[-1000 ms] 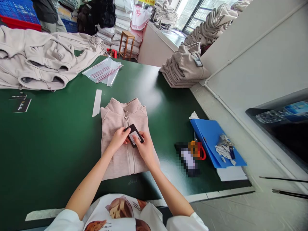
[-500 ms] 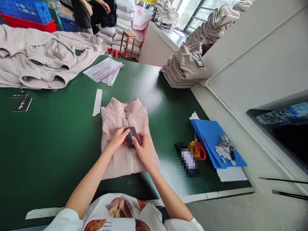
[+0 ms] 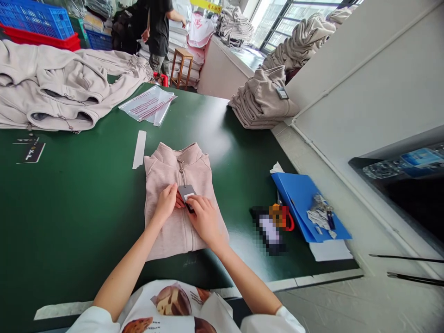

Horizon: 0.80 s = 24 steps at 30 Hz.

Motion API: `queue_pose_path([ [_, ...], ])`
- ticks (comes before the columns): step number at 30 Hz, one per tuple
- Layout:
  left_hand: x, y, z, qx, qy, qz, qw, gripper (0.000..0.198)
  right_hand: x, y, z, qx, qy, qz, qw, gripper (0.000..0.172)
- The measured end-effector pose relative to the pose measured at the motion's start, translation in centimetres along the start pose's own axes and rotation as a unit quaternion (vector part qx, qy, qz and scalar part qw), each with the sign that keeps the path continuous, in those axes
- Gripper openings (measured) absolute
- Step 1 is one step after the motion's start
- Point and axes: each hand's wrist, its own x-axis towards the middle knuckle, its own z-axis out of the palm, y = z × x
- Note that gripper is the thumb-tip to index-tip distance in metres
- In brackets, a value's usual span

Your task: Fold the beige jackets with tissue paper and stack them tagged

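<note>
Green table (image 3: 86,194), stool (image 3: 183,54) beyond; right hand (image 3: 205,219) grasping tag (image 3: 186,190); left hand (image 3: 167,202), grip unclear

Nothing reads clearly. The tag label (image 3: 188,196) is partly covered; writing on the black card (image 3: 35,153), plastic bag (image 3: 144,105) and yellow banner (image 3: 206,5) is too small.

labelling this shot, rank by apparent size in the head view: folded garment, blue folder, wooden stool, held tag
1. Folded garment
2. Blue folder
3. Wooden stool, standing farther off
4. Held tag, partly covered by the right hand
</note>
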Motion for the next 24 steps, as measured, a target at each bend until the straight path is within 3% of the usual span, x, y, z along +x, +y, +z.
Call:
queue_pose_path([
  [4,-3.3,0.7,-1.4,0.155,0.026,0.052,0.986,0.030,-1.9,-1.0,-0.9,-0.006,-0.072,-0.035,0.997,0.023],
  [9,-8.7,-1.6,-5.9,0.323,0.162,0.114,0.925,0.033,-5.7,-2.7,-2.5,0.000,-0.097,-0.068,0.993,0.035],
  [11,-10.1,-3.3,-7.8,0.331,0.184,0.077,0.922,0.043,-7.4,-3.5,-2.4,0.000,-0.103,-0.080,0.991,0.039],
  [14,-11.0,-5.1,-9.3,0.298,0.160,-0.022,0.941,0.050,-9.4,-5.0,-1.5,-0.001,-0.136,-0.123,0.983,0.044],
  [16,-10.9,-5.5,-9.2,0.286,0.143,-0.028,0.947,0.048,-10.2,-5.9,-0.4,-0.015,-0.137,-0.146,0.980,0.047],
  [19,-9.3,-5.7,-8.2,0.278,0.135,0.007,0.951,0.042,-10.4,-6.8,1.9,-0.066,-0.088,-0.130,0.985,0.051],
  [24,-2.8,-4.9,-6.6,0.240,0.094,0.048,0.965,0.048,-8.1,-4.8,5.7,-0.134,0.003,-0.065,0.989,0.052],
])
